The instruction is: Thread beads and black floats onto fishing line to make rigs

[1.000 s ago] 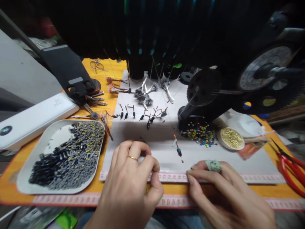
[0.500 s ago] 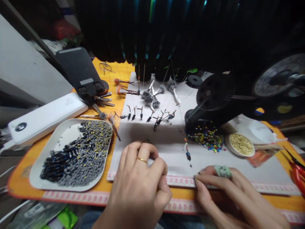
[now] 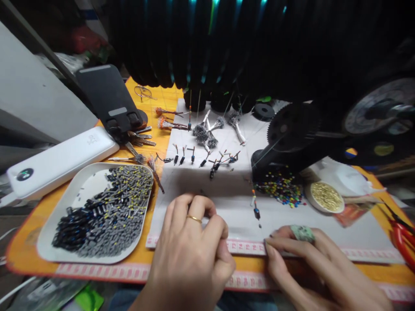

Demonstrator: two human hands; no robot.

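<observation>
My left hand (image 3: 191, 246), with a gold ring, rests over the front edge of the white board (image 3: 279, 220). Its fingers are curled in, and what they hold, if anything, is hidden. To its right, my right hand (image 3: 304, 255) has thumb and forefinger pinched together at the measuring tape strip (image 3: 241, 247); anything between them is too fine to make out. Green tape wraps one of its fingers. Just above that pinch, a small black cylinder (image 3: 256, 214) with orange and white pieces lines up with a tiny dark bead (image 3: 260, 226).
At left stands a white tray (image 3: 42, 242) of grey and black small parts, beside a white power bank (image 3: 65, 162) and a phone stand (image 3: 110, 99). Colored beads (image 3: 285, 188), a bowl of gold pieces (image 3: 324, 196) and red-handled pliers (image 3: 402, 237) lie right. A dark machine (image 3: 292, 125) overhangs the board.
The view has shifted slightly. Both hands keep nearly the same pose and place, and the small black cylinder hangs about where it was.
</observation>
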